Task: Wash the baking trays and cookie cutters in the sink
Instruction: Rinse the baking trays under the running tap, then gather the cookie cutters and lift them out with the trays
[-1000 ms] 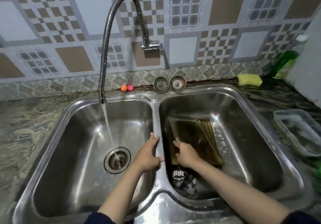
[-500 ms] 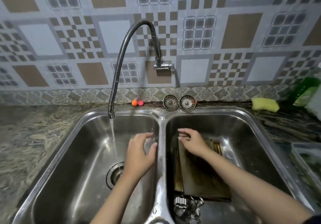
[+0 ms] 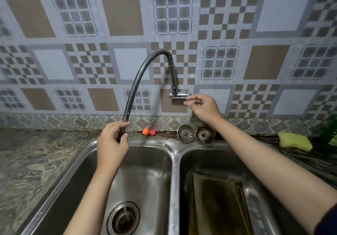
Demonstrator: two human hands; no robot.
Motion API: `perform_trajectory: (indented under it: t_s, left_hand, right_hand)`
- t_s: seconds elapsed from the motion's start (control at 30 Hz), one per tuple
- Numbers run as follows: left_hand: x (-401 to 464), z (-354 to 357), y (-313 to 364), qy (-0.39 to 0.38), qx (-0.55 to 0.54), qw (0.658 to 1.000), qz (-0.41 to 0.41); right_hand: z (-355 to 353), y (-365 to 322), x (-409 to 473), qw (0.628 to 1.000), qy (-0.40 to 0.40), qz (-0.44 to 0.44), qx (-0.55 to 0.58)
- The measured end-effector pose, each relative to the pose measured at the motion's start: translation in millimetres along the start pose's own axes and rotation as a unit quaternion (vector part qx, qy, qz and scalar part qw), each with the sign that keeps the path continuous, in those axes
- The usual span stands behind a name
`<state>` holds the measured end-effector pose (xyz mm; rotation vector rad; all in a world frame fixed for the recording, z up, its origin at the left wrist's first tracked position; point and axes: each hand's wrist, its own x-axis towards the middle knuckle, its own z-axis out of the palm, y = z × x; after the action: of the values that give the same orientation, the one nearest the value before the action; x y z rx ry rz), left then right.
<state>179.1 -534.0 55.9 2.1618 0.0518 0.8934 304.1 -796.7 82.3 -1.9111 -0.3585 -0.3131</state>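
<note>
Dark, stained baking trays (image 3: pixel 218 203) lie stacked in the right basin of the steel double sink (image 3: pixel 175 161). My left hand (image 3: pixel 112 143) grips the lower end of the flexible metal faucet hose (image 3: pixel 138 81) above the left basin. My right hand (image 3: pixel 202 107) is raised to the wall, its fingertips pinching the small lever of the faucet valve (image 3: pixel 177 93). Water falls faintly into the left basin toward its drain (image 3: pixel 124 218). No cookie cutters are in view.
Two metal sink strainers (image 3: pixel 195 134) lean against the back ledge, beside an orange and a pink ball (image 3: pixel 148 131). A yellow sponge (image 3: pixel 295 141) and part of a green bottle (image 3: pixel 330 130) sit at the right on the marbled counter (image 3: pixel 36 158).
Both hands rose out of the sink. The left hand took hold of the hose end; the right hand left the trays and reached the valve lever. The camera tilted up.
</note>
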Motion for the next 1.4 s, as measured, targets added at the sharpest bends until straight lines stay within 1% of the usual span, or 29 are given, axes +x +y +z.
perform_trajectory:
  t_s: [0.1,0.17,0.37,0.53,0.63,0.73,0.8,0.83,0.87,0.9,0.93,1.0,1.07,1.13,1.2,1.3,1.4]
  left_hand:
    - [4,-2,-2,-0.008,-0.013,1.000,-0.014]
    - [6,-2,-3,-0.010,-0.019,0.999,-0.025]
    - [6,-1,-6,-0.011,-0.055,0.998,-0.039]
    - [4,-2,-5,-0.009,-0.049,0.998,-0.034]
    - [-12,-1,5,-0.018,-0.006,1.000,-0.023]
    - [-49,9,22,-0.016,-0.003,1.000,-0.008]
    - [-84,23,30,-0.070,-0.040,0.997,0.000]
    - [-102,31,35,-0.118,-0.064,0.991,-0.011]
    - [-117,40,38,-0.181,-0.085,0.979,-0.047]
    - [-133,50,41,-0.261,-0.101,0.955,-0.093]
    - [-149,60,42,-0.347,-0.096,0.922,-0.140]
    - [-173,77,46,-0.500,-0.030,0.842,-0.200]
    - [-187,87,54,-0.591,0.040,0.777,-0.212]
    - [-194,96,64,-0.638,0.061,0.743,-0.194]
    - [-198,104,73,-0.663,0.074,0.723,-0.181]
    - [-203,116,71,-0.655,0.097,0.716,-0.224]
    - [-208,128,53,-0.619,0.085,0.726,-0.288]
  right_hand:
    - [0,-5,8,1.000,0.010,-0.023,0.010]
    - [1,-12,17,1.000,0.016,-0.018,0.008]
    - [4,-17,54,0.998,0.022,0.056,0.036]
    - [8,-26,57,0.995,0.014,0.084,0.060]
    - [4,-32,28,0.996,-0.030,0.073,0.048]
    - [-5,-28,-30,0.990,-0.122,0.069,0.016]
    - [-11,-17,-79,0.976,-0.192,0.104,-0.004]
    - [-13,-8,-106,0.964,-0.228,0.138,-0.005]
    - [-15,3,-131,0.948,-0.265,0.174,-0.004]
    - [-19,16,-158,0.931,-0.301,0.207,-0.011]
    - [-23,29,-183,0.912,-0.334,0.234,-0.030]
    - [-30,54,-227,0.872,-0.394,0.281,-0.076]
    - [-34,73,-264,0.829,-0.446,0.311,-0.130]
    - [-34,93,-291,0.791,-0.482,0.331,-0.180]
    - [-32,110,-309,0.770,-0.496,0.348,-0.200]
    - [-29,130,-322,0.764,-0.488,0.366,-0.208]
    - [-26,142,-327,0.778,-0.463,0.375,-0.201]
